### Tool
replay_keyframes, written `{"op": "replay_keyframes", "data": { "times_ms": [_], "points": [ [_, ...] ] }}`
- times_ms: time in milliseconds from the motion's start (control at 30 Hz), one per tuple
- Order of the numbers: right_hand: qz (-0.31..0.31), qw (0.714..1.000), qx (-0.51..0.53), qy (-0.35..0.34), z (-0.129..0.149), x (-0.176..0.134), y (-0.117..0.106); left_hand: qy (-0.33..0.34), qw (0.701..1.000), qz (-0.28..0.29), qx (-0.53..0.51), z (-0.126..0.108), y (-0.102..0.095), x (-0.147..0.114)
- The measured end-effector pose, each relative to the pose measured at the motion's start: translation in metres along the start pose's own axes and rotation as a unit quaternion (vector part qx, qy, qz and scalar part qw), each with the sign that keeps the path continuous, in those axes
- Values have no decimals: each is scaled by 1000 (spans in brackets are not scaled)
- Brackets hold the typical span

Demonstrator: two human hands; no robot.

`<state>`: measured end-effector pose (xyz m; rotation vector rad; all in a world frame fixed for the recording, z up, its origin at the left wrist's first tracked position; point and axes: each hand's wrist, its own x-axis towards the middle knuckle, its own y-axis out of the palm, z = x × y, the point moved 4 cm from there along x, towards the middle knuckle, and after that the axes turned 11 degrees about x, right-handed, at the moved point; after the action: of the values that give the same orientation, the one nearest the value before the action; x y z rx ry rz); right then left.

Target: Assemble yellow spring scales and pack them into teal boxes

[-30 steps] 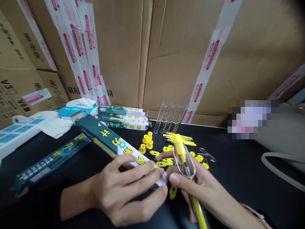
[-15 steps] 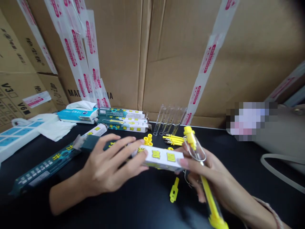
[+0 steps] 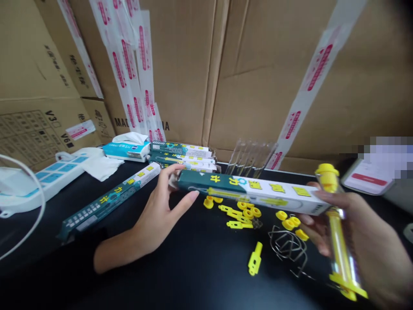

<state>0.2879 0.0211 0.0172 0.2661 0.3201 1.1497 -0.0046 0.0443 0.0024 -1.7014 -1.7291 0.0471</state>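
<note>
Green-white box (image 3: 253, 193), yellow lettering (image 3: 254, 184); clear tube (image 3: 342, 252), yellow ends (image 3: 327, 172)

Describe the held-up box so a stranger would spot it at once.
Find the tall cardboard, then the black table before it. Above it, the right hand holds a yellow tube and the white end of a long box, dark green at its other end. The similar boxes lie on the table; this one alone is held up.

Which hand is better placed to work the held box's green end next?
Probably left: the left hand is at that end; the right hand holds the box's white end and a yellow-capped tube.
</note>
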Motion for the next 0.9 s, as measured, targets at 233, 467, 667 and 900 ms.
{"op": "replay_keyframes", "data": {
  "times_ms": [233, 467, 667, 900],
  "points": [
    [11, 999, -31, -16, 7, 1, 3, -44, 981, -14, -188, -3, 1, 7],
    [39, 997, -36, -52, 5, 3, 4, -98, 975, 18, -197, -1, 5, 4],
    [29, 997, -23, -66, 5, 3, 0, -106, 975, 61, -185, -7, 14, -8],
    [9, 997, 2, -71, 6, 4, -1, -143, 971, 68, -179, -6, 10, -5]
  ]
}}
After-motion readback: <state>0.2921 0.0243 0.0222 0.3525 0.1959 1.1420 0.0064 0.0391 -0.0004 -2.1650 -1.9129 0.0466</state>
